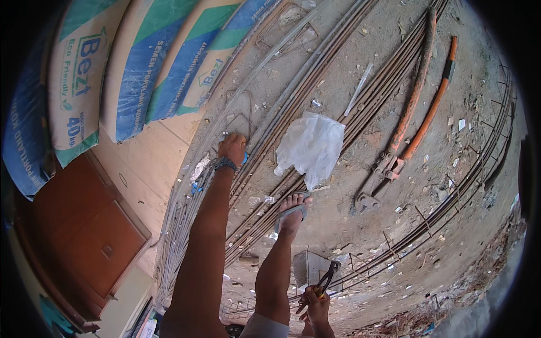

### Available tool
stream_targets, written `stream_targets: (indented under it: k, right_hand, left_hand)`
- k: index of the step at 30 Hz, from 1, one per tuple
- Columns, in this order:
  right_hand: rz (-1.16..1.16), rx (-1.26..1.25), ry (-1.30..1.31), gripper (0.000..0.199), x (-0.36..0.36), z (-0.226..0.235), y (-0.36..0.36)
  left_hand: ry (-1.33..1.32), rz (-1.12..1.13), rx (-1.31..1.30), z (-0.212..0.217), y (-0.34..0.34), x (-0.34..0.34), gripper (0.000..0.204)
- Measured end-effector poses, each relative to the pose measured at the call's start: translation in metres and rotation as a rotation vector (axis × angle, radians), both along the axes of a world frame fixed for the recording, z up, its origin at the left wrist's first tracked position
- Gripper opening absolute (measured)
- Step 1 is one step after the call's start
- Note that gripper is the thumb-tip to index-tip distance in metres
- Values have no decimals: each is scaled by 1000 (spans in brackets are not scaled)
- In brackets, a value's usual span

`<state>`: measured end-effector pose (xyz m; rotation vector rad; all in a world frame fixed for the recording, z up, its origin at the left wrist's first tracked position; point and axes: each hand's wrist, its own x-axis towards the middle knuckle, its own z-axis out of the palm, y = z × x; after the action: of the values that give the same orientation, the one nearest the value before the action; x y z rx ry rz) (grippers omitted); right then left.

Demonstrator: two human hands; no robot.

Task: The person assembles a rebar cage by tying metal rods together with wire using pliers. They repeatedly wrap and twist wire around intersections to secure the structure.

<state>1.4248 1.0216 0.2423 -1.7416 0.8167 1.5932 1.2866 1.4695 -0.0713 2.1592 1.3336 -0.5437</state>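
Note:
My left hand, with a dark watch on its wrist, reaches down to a bundle of long thin steel rods on the ground. Its fingers are curled closed, and what they hold is hidden beneath them. Just beyond it lies a bent wire stirrup. Low in the view, my right hand is closed round the handles of pincers, whose dark jaws point up and away. Between the hands, my foot in a grey flip-flop rests by the rods.
Stacked cement sacks stand at far left, above a brown wooden panel. A crumpled white plastic bag lies over the rods. Bolt cutters with orange handles lie to the right, inside a curving rebar cage. Debris dots the dirt ground.

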Motion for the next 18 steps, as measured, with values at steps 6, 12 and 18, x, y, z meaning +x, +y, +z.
stream_targets:
  k: [6,12,18]
  right_hand:
    - [-12,82,-26,14,17,-15,24]
    - [-10,65,-123,15,27,-10,-14]
    - [78,50,-152,19,60,38,-53]
  left_hand:
    - [293,-307,-151,16,21,-16,24]
    - [287,-393,9,68,4,-22,23]
    - [-319,473,-49,167,-8,-33,28]
